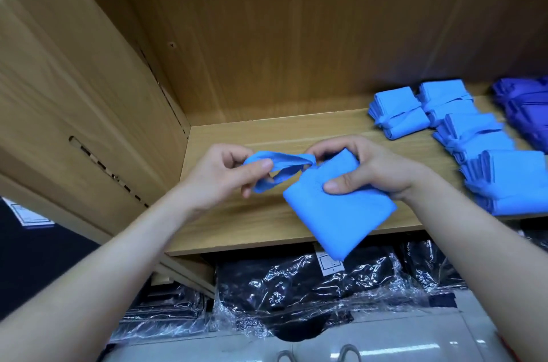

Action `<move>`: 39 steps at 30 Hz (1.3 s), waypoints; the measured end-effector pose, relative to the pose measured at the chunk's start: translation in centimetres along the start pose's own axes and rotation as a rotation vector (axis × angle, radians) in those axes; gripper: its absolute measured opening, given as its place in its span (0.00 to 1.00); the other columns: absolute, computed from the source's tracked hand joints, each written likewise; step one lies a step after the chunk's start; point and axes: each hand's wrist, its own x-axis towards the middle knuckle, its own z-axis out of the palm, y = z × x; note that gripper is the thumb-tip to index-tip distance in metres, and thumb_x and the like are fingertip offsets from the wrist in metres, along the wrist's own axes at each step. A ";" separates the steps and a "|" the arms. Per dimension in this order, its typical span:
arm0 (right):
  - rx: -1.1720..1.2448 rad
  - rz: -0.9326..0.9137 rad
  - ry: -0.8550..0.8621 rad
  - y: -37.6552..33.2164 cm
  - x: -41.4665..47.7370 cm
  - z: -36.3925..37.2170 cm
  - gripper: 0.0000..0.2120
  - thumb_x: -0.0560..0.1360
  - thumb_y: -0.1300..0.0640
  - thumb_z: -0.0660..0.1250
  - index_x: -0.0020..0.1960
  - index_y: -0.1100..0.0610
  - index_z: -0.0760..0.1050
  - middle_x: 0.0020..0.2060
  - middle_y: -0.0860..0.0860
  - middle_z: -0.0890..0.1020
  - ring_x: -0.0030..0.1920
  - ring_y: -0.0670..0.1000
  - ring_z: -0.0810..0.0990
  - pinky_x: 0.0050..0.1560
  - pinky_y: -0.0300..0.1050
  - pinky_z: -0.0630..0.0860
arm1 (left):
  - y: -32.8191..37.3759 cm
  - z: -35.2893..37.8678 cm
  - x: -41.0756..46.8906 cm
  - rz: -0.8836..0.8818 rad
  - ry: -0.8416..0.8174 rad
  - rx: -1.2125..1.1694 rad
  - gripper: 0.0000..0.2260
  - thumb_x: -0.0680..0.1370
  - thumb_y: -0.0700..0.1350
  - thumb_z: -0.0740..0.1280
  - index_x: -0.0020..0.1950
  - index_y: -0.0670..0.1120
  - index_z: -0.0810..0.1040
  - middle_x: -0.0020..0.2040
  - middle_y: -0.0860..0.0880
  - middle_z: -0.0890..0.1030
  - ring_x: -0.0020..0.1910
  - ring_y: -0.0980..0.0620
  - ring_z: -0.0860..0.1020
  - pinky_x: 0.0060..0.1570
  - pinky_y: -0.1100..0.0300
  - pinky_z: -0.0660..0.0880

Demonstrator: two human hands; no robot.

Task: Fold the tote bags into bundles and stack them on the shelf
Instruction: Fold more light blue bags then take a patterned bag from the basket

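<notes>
Right now my right hand [370,168] grips the folded blue bag [335,213]. The thumb presses flat on its top face and the curled fingers wrap over its far edge, so the hand is closed around the cloth. The bag is a thick, nearly square pad turned like a diamond. One corner points down toward me and hangs past the front edge of the shelf [267,130]. I can't tell whether it touches the board.

From the bag's upper left corner the handle [278,166] runs out to the left as a flattened loop, its long axis close to level. My left hand [225,174] pinches the loop's far end between thumb and forefinger, the other fingers curled beneath, and the strap is drawn taut between the two hands.

Further right on the same shelf lie finished light-blue bundles [397,115], each tied round the middle, set in a row that runs from the back toward the front edge. Beyond them, at the far right, sit darker blue bundles [522,106]. A cardboard box [74,79] stands against the left side. Below the shelf are black packs [311,281] in shiny clear wrap.
</notes>
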 end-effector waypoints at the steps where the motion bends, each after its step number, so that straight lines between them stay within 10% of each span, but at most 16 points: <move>1: 0.158 -0.021 0.002 0.5 0.1 0.3 0.19 0.62 0.66 0.73 0.51 0.54 0.82 0.44 0.55 0.81 0.40 0.51 0.81 0.39 0.42 0.79 | -1.2 0.8 0.1 -0.051 0.018 -0.155 0.21 0.64 0.58 0.75 0.34 0.39 0.80 0.26 0.49 0.76 0.25 0.57 0.71 0.31 0.68 0.67; 5: 0.544 -0.081 0.121 2.8 1.2 1.6 0.30 0.52 0.59 0.83 0.52 0.60 0.80 0.42 0.57 0.84 0.38 0.53 0.85 0.37 0.42 0.81 | -4.9 4.9 -0.1 -0.129 0.012 -0.601 0.23 0.57 0.54 0.83 0.45 0.42 0.85 0.40 0.47 0.85 0.39 0.54 0.82 0.48 0.62 0.77; 9: 0.522 0.028 0.358 4.3 1.3 1.6 0.20 0.57 0.66 0.79 0.48 0.58 0.81 0.40 0.56 0.85 0.37 0.53 0.85 0.38 0.43 0.81 | -5.5 6.3 -0.5 -0.034 0.126 -0.735 0.20 0.61 0.48 0.81 0.47 0.41 0.82 0.43 0.46 0.83 0.46 0.51 0.79 0.57 0.56 0.72; 19: 0.480 0.107 0.640 3.7 1.1 1.4 0.13 0.68 0.72 0.69 0.50 0.61 0.79 0.39 0.58 0.83 0.36 0.55 0.83 0.36 0.42 0.80 | -4.4 7.0 -1.6 -0.028 0.003 -0.342 0.28 0.60 0.39 0.79 0.56 0.43 0.73 0.58 0.49 0.77 0.59 0.55 0.78 0.58 0.62 0.74; 25: 0.521 0.024 0.840 4.3 1.6 2.8 0.12 0.70 0.72 0.70 0.48 0.58 0.79 0.40 0.55 0.84 0.40 0.54 0.83 0.38 0.43 0.81 | -4.0 8.1 -0.8 -0.100 0.252 -0.277 0.15 0.68 0.31 0.75 0.47 0.45 0.75 0.39 0.50 0.84 0.40 0.53 0.83 0.44 0.62 0.78; 30: 0.567 0.147 0.593 4.7 0.6 3.5 0.22 0.66 0.62 0.75 0.56 0.49 0.73 0.43 0.50 0.84 0.40 0.52 0.84 0.33 0.46 0.79 | -4.3 7.3 0.3 -0.053 0.300 -0.113 0.11 0.70 0.34 0.76 0.41 0.46 0.75 0.37 0.51 0.82 0.37 0.53 0.80 0.40 0.59 0.75; 39: 0.631 -0.096 1.088 4.7 3.4 5.4 0.21 0.69 0.73 0.69 0.56 0.55 0.75 0.44 0.51 0.82 0.35 0.54 0.81 0.22 0.39 0.67 | -5.2 10.3 2.3 -0.120 0.589 -0.375 0.08 0.73 0.32 0.71 0.42 0.44 0.76 0.37 0.44 0.77 0.39 0.49 0.72 0.40 0.59 0.69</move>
